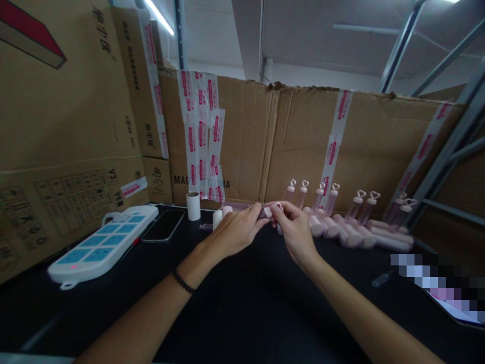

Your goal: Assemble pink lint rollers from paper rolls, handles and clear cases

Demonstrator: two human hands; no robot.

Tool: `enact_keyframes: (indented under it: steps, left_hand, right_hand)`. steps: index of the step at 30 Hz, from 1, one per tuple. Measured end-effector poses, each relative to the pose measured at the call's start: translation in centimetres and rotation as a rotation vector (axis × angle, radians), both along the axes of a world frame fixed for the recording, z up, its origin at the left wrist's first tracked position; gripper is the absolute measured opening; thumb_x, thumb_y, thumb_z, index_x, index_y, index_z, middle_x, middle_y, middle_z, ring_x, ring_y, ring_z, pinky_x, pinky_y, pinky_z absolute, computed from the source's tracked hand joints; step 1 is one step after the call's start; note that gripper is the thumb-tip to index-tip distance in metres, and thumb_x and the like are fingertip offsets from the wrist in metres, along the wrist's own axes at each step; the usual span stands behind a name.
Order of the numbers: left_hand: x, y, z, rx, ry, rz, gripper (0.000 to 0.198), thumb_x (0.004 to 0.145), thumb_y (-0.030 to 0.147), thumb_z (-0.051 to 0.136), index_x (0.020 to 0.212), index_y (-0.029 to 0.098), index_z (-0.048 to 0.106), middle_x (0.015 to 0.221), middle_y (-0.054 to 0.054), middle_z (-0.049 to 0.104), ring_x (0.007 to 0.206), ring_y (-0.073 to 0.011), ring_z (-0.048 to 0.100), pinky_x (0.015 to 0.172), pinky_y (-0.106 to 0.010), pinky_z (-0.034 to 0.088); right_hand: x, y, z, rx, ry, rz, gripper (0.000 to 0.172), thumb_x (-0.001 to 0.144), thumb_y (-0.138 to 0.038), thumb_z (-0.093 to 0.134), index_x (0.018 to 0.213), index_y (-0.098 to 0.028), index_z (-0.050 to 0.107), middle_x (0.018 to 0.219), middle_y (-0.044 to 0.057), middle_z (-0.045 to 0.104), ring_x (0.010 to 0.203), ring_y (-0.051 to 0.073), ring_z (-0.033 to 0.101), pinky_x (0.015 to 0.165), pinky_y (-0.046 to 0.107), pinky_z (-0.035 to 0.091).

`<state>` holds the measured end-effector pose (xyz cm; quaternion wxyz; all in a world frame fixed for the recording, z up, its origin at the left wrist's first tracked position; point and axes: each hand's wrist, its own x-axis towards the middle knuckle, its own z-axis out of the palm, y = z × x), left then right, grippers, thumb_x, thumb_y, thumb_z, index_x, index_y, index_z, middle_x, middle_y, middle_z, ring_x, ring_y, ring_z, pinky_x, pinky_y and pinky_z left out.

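Both hands meet over the black table at the centre of the view. My left hand [238, 230] is closed around a small pale pink tube [265, 213], only part of which shows. The fingers of my right hand [291, 222] pinch the tube's right end, where a small pink heart-shaped top [279, 206] peeks out. Right of the hands lie several pale pink cylinders [346, 232]. Behind them stand several clear pink tubes with heart-shaped tops [333, 197]. White and pink cylinders [217, 219] sit just left of my left hand.
On the left are a white power strip [102, 247] with blue sockets and a dark phone [164, 225]. A white roll [193, 206] stands behind. A small clear piece [382, 279] lies at the right. Cardboard walls [242, 141] close off the back and left.
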<state>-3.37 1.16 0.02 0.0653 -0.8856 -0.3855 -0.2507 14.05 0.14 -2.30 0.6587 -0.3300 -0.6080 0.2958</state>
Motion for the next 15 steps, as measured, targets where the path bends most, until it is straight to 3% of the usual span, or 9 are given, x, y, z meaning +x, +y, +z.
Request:
enact_keyframes:
  steps: [10,15]
  left_hand:
    - [0.26,-0.28,-0.26,0.005,0.021,0.018,0.028,0.104,0.044,0.04,0.11,0.02,0.054,0.093,-0.014,0.075,0.083,-0.0347,0.073,0.07,-0.038,0.046]
    - [0.36,-0.21,-0.3,-0.022,0.018,0.003,0.031,0.104,0.045,0.039,0.113,0.019,0.053,0.098,-0.016,0.074,0.087,-0.0346,0.073,0.067,-0.036,0.045]
  right_hand:
    - [-0.42,-0.46,-0.66,-0.004,-0.009,-0.064,0.03,0.092,-0.048,0.065,0.09,-0.02,0.075,0.069,0.0,0.059,0.061,0.013,0.051,0.056,0.026,0.042]
    - [-0.1,-0.31,-0.81,0.025,-0.037,-0.058,0.029,0.094,-0.047,0.063,0.09,-0.021,0.075,0.07,0.0,0.06,0.061,0.013,0.051,0.056,0.026,0.042]
